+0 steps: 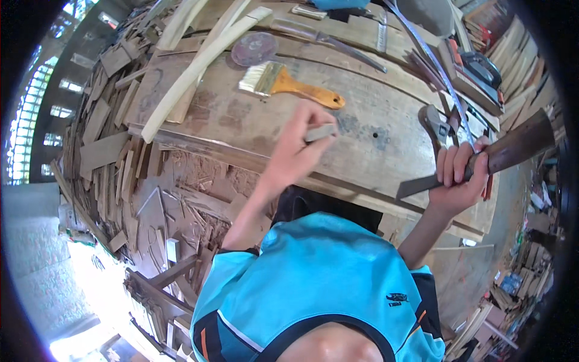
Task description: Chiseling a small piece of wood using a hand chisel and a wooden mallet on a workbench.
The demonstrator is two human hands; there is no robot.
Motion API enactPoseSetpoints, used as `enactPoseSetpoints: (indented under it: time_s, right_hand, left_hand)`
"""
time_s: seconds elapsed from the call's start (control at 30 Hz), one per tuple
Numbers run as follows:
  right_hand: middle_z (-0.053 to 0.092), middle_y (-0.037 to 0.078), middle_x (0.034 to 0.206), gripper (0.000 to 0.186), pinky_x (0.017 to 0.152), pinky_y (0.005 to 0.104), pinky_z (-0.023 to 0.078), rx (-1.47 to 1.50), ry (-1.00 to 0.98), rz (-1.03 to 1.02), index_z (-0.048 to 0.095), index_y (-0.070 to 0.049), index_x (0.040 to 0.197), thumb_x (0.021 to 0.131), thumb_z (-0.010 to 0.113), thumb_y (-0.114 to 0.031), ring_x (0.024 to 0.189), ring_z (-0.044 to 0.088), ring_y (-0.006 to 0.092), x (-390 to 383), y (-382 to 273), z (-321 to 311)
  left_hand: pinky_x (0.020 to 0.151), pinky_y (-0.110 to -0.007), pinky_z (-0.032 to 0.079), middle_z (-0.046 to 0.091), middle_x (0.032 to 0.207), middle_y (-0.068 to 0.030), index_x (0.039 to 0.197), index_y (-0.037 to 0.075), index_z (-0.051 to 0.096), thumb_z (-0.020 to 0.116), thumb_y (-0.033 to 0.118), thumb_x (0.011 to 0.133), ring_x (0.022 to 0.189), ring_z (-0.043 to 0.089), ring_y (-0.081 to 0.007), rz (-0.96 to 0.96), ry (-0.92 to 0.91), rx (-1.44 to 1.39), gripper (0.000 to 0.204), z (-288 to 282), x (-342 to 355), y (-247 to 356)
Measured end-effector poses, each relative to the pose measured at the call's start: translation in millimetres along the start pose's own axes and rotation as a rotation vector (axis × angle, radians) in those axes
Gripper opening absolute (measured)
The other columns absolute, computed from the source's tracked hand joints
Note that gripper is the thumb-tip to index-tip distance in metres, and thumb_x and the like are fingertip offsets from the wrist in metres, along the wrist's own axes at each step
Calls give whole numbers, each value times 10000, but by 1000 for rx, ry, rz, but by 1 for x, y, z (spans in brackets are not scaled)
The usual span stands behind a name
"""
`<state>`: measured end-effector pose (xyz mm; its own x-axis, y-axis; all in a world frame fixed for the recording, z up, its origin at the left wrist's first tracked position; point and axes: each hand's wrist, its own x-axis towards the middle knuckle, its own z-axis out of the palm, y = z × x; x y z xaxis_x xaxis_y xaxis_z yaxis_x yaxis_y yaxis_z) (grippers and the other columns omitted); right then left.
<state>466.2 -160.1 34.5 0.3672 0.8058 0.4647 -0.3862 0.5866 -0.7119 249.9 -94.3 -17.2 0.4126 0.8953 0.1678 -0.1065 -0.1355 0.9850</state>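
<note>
In the head view, my left hand (301, 145) is curled round a small greyish strip (318, 133) above the wooden workbench (217, 127), near a paintbrush (307, 93) with pale bristles and a yellow-orange handle. My right hand (458, 181) grips a chisel-like tool (518, 145) with a thick dark handle, its flat dark blade angled down-left over the bench's front edge. Just beyond that hand lies an adjustable wrench (435, 127).
Long pale wood strips (205, 72), a round disc (253, 49), a long file (362, 59) and a power tool (476, 66) lie on the bench. Wood offcuts (108, 151) are heaped left and right, with shavings (187, 175) below.
</note>
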Motion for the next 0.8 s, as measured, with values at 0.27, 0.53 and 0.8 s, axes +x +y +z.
enactPoseSetpoints:
  time_s: [0.27,0.53,0.8]
  right_hand:
    - [315,-22,498,219,360,217,232,-14,9,-152,440,-73,927,890,350,-269,368,250,66,-1,-14,-3]
    - [326,-11,503,197,357,207,228,-95,24,-191,429,-61,911,866,374,-245,361,259,66,6,-12,-2]
    - [368,7,465,202,347,203,202,-95,94,-210,434,23,888,808,463,-160,345,280,56,6,-7,-1]
  left_hand:
    - [730,-242,379,423,984,-48,1223,64,339,393,33,700,819,452,-127,-312,-536,-441,526,54,10,-6]
    - [809,-337,427,510,1077,-141,1101,61,503,666,100,669,972,510,-254,301,-411,450,463,63,12,-16]
    - [874,-294,406,497,1073,-80,1104,38,453,643,7,684,986,498,-155,-45,-455,-17,462,61,11,-24]
